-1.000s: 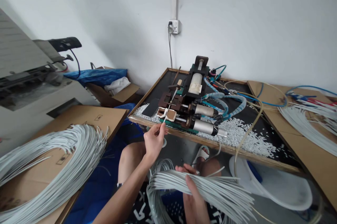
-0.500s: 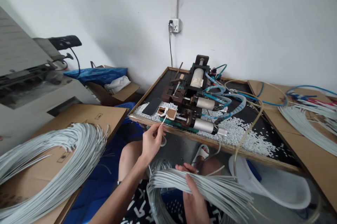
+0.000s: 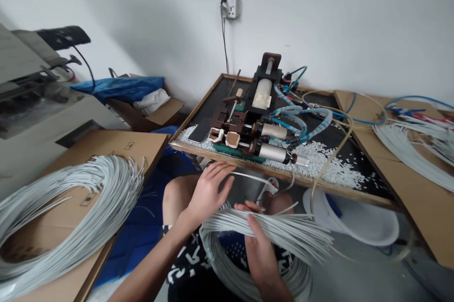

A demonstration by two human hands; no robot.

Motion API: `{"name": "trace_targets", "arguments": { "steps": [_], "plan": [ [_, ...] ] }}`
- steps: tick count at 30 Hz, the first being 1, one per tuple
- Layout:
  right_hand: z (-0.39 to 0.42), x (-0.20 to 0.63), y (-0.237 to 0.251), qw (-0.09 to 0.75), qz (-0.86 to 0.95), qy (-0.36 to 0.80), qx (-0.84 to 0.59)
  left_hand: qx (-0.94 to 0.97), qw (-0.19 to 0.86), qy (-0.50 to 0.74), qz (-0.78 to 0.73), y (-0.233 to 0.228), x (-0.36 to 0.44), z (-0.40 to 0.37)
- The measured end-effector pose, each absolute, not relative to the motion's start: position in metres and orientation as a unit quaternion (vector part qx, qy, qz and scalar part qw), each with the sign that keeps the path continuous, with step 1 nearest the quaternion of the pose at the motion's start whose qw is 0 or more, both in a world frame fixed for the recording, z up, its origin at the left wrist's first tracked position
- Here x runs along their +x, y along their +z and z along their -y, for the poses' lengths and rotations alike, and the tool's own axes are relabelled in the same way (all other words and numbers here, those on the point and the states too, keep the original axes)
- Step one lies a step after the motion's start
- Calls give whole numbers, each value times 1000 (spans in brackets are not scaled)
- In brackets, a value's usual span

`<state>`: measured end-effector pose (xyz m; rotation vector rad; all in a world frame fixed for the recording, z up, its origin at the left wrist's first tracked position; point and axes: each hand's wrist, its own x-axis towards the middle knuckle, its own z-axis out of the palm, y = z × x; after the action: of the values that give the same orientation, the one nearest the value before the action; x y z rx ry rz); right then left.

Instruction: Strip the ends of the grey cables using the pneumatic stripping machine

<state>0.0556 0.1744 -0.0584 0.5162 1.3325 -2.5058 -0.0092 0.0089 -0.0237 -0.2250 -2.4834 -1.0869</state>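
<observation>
My left hand (image 3: 208, 191) is just below the front edge of the work board (image 3: 248, 171), fingers loosely around a single white cable (image 3: 252, 177) that runs off to the right. My right hand (image 3: 260, 253) grips a thick coiled bundle of white cables (image 3: 291, 233) over my lap. On the board stands a small pneumatic machine (image 3: 260, 119) with metal cylinders, blue hoses and two tan jig blocks (image 3: 224, 137) at its front. The left hand is a short way below those blocks and does not touch them.
White plastic chips (image 3: 328, 169) and a dark phone (image 3: 199, 130) lie on the board. Cable coils rest on cardboard at left (image 3: 71, 207) and at right (image 3: 407, 150). A white basin (image 3: 354, 227) sits under the board, a grey machine (image 3: 35, 117) at far left.
My left hand has drawn back and down from the jig block with the single cable. The view has tilted down and shifted slightly. The right hand keeps its hold on the bundle.
</observation>
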Motion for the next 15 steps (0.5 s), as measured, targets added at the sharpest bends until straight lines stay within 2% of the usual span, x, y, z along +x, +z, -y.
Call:
{"name": "trace_targets", "arguments": {
  "steps": [3, 6, 9, 15],
  "plan": [
    [-178, 55, -48, 124, -506, -841, 147, -161, 149, -348, 912, -23, -3, -11],
    [-178, 54, -47, 108, -529, -830, 142, -214, 82, -389, 892, -14, 5, -14],
    [-172, 52, -53, 85, -464, -858, 204, -266, 19, -425, 865, -4, 10, -17],
    [-167, 52, -53, 78, -456, -865, 195, -303, -23, -439, 845, -4, 9, -18]
  ]
}}
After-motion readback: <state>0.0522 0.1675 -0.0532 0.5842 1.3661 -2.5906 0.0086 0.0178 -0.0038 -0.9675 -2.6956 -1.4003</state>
